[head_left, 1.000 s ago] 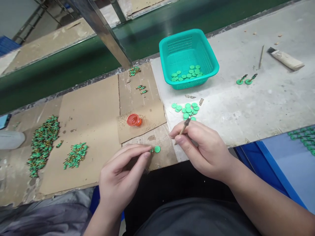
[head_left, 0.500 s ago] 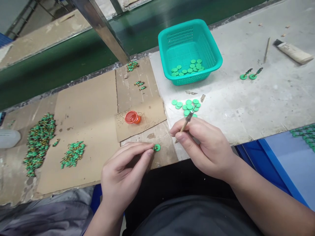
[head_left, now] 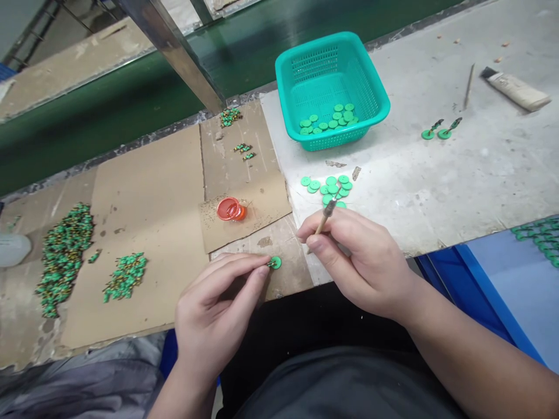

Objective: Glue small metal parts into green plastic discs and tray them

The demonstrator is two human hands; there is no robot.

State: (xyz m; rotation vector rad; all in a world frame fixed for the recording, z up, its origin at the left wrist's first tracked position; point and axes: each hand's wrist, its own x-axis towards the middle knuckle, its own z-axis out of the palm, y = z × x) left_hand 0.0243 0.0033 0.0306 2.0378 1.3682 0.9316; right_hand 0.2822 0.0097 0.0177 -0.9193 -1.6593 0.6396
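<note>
My left hand (head_left: 222,297) pinches a small green figure whose foot end meets a round green disc base (head_left: 275,263); most of the figure is hidden by the fingertips. In my right hand (head_left: 358,256) is a thin wooden-handled tool (head_left: 325,216) with a dark collar and a fine metal tip pointing up and away. Beyond that tip lie loose green discs (head_left: 332,189) on the white sheet. A small red cup (head_left: 231,209) of glossy liquid stands on cardboard, ahead of my left hand.
A teal basket (head_left: 283,75) holds more discs. Piles of small green figures (head_left: 65,256) lie on cardboard at left, near a whitish bottle (head_left: 13,250). Two figures on discs (head_left: 444,134), a thin stick (head_left: 469,86) and a tube (head_left: 515,90) are at right. A blue tray (head_left: 493,291) sits below the table edge.
The whole view has shifted slightly, moving things a little to the left. Both hands keep nearly the same pose and grip.
</note>
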